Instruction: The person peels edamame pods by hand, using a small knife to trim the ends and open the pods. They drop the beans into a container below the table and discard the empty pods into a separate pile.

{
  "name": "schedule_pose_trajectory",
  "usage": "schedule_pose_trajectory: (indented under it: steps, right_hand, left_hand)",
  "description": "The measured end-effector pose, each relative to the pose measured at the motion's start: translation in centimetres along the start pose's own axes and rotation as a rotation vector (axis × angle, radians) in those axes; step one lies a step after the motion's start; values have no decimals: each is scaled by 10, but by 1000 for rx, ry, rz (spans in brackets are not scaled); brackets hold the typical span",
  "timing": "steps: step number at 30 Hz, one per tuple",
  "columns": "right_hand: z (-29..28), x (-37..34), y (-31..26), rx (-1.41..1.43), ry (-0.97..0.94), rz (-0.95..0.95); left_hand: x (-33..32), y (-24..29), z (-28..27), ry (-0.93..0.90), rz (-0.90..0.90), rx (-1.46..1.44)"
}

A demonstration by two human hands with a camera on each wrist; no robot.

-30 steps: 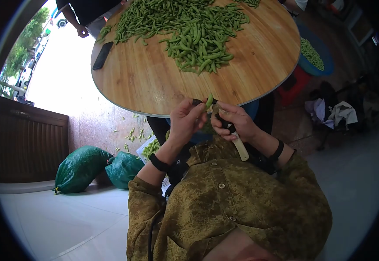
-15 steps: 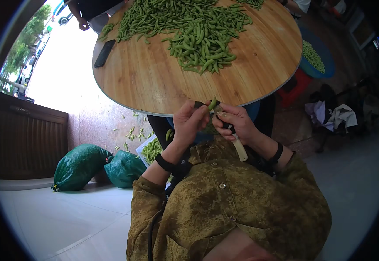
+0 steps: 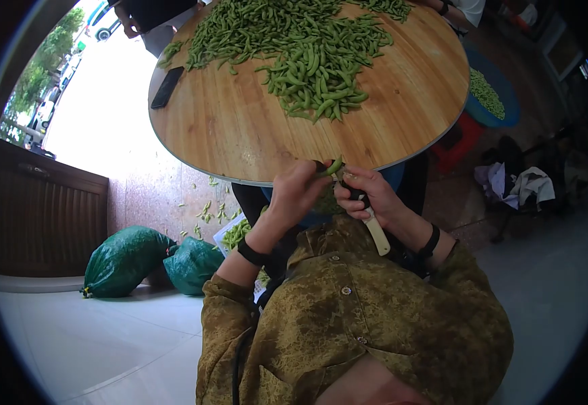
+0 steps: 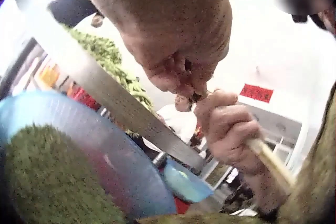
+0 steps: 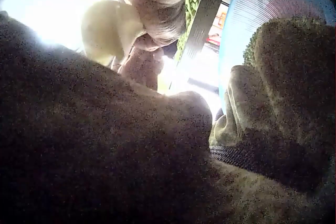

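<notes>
A green pod [image 3: 334, 167] is pinched between the thumb and fingers of my left hand [image 3: 296, 192], just off the near edge of the round wooden table [image 3: 240, 135]. My right hand [image 3: 375, 196] curls round a tool with a pale handle [image 3: 377, 236]; its working end sits close beside the pod, mostly hidden by fingers. In the left wrist view the two hands meet, the left hand [image 4: 178, 40] above the right hand [image 4: 228, 124], with the pale handle [image 4: 270, 163] sticking out below. A pile of pods [image 3: 314, 74] lies farther back on the table.
Green sacks [image 3: 128, 262] and a white basket of pods [image 3: 234, 233] stand on the floor at the left. A black phone-like slab [image 3: 167, 88] lies on the table. At the right are a blue basin [image 3: 510, 101] of shelled beans and a red stool [image 3: 461, 138]. Two people stand beyond the table.
My left hand has turned and its fingers have closed further over the pod, which now tilts more to the right. The right hand keeps its grip on the tool and has shifted slightly.
</notes>
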State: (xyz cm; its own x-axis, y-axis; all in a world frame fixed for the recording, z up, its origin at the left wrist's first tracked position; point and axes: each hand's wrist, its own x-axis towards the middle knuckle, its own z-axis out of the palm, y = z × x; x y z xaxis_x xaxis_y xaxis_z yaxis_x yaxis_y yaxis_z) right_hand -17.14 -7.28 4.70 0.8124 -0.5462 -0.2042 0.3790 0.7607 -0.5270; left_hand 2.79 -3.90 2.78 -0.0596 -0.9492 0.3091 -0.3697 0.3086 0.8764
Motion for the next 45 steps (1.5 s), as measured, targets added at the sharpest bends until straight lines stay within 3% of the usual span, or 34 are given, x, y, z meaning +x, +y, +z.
schedule_pose_trajectory:
  steps: [2, 3, 6, 8, 10, 12, 14, 16, 18, 20, 21, 23, 24, 26, 30, 33, 39, 40, 41, 42, 44, 45]
  right_hand:
    - [4, -1, -1, -3, -2, -7]
    - [5, -1, -1, -5, -1, -14]
    - [1, -1, 5, -90, 45, -39]
    - [1, -1, 4, -153, 61, -59]
    - [0, 0, 1, -225, 67, -75]
    - [-1, -3, 2, -517, 88, -165]
    - [5, -6, 3, -680, 176, -188]
    - [5, -4, 4, -843, 264, -214]
    - [-2, 2, 6, -1254, 338, -691]
    - [0, 8, 4, -1330, 308, -724]
    - [2, 11, 4, -1403, 276, -764]
    - [0, 14, 9, -1447, 273, -792]
    - [-1, 14, 11, -1489, 269, -824]
    - [-2, 16, 11, -1465, 264, -774]
    - [0, 11, 11, -1442, 295, -535]
    - [-9, 15, 19, -1462, 278, -654]
    - [-21, 21, 23, -1348, 302, -565]
    - [-20, 20, 23, -1348, 304, -566]
    - [-20, 18, 22, -1230, 332, -440]
    - [-18, 17, 21, -1112, 358, -316]
    - [-15, 15, 18, -1018, 338, -245]
    - [-13, 14, 17, -919, 319, -171]
  left_hand:
    - [7, 22, -4, 50, 409, 332]
    - [3, 19, -3, 51, 406, 332]
    - [-7, 13, 0, 58, 270, 426]
    - [-8, 25, 5, 36, -358, -440]
    - [-7, 31, 6, 37, -422, -585]
    - [-8, 31, 6, 40, -493, -730]
    - [-10, 27, 8, 37, -416, -398]
    - [-13, 22, 12, 68, -348, -290]
    - [-17, 18, 16, 94, -284, -189]
    - [-19, 15, 18, 99, -223, 80]
    - [-19, 18, 19, 98, -226, 80]
    - [-18, 26, 22, 160, -11, 230]
    - [-20, 24, 23, 161, -18, 229]
    - [-22, 17, 24, 175, 109, 307]
    - [-24, 14, 20, 121, 144, 335]
    - [-29, 16, 25, 103, 169, 286]
    - [-36, 22, 27, 103, 126, 267]
    - [-37, 20, 27, 73, -10, 136]
    - [-38, 19, 26, 45, -145, 6]
    - [-38, 19, 25, 45, -143, 6]
    - [-38, 17, 23, 76, -333, -516]
    - [-37, 13, 23, 64, -317, -549]
